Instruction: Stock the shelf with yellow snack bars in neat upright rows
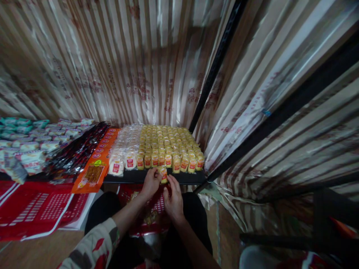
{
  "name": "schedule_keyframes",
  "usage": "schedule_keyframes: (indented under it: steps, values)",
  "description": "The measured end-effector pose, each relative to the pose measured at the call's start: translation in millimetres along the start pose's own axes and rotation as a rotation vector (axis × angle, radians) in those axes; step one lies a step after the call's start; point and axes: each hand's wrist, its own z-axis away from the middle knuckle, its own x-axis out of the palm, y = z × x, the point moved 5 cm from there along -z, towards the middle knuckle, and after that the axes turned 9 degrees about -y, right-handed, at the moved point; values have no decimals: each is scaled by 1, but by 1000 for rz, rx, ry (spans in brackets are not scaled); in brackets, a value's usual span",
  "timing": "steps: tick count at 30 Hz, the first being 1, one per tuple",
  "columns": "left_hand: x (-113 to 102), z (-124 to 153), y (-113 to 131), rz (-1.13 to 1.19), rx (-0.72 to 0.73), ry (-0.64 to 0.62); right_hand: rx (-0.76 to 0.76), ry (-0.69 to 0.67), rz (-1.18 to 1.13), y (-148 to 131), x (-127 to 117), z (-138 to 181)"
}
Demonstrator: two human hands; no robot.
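Observation:
Above the shelf's front edge, my left hand (152, 184) pinches a small yellow wrapped snack cake (163, 177) with a red label. My right hand (174, 200) is just right of it, thumb and fingers apart, fingertips close to the wrapper; whether they touch it I cannot tell. Behind both hands, matching yellow snack packs (168, 144) stand in tight rows on the black shelf (179, 178). White round packs (116, 167) in clear wrappers, also red-labelled, line up to their left.
Left along the shelf lie an orange snack bag (95, 164), dark glossy packets (75, 151) and piled white and green packs (33, 144). A red basket (155, 209) with loose packs sits between my knees. Black metal posts (214, 71) and striped curtains (157, 56) enclose the shelf.

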Motion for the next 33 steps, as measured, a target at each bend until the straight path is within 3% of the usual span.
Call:
schedule_keyframes:
  steps: [10, 15, 23, 33]
  values:
    - [15, -28, 25, -338, -12, 69, 19, 70, -29, 25, -6, -17]
    - [24, -31, 25, -336, -47, 73, 28, 93, 6, 38, -12, -25]
    - [28, -35, 25, -323, 39, 118, 36, 120, 41, 54, -15, -38]
    - [30, -42, 15, -325, 37, 63, 36, 96, 130, 59, -15, -40]
